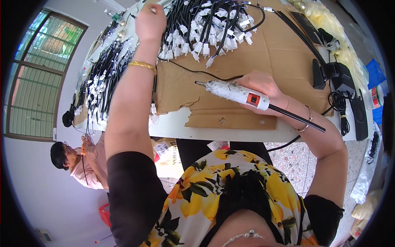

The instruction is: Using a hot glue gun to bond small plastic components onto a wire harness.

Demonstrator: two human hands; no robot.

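My right hand is wrapped round a white glue gun with an orange switch, its body smeared with dark residue. The metal nozzle points left above the cardboard, and a black glue stick juts from the back end. Farther off, my left hand is raised beside a large heap of black cables with white connectors. Its fingers are curled closed; whatever they may hold is hidden. One black cable runs across the cardboard and passes behind the glue gun.
Brown cardboard, torn at its near edge, covers part of the white table. More cables lie on the left. At the right are a black stand and coiled cord. A co-worker sits at the left, holding an orange tool.
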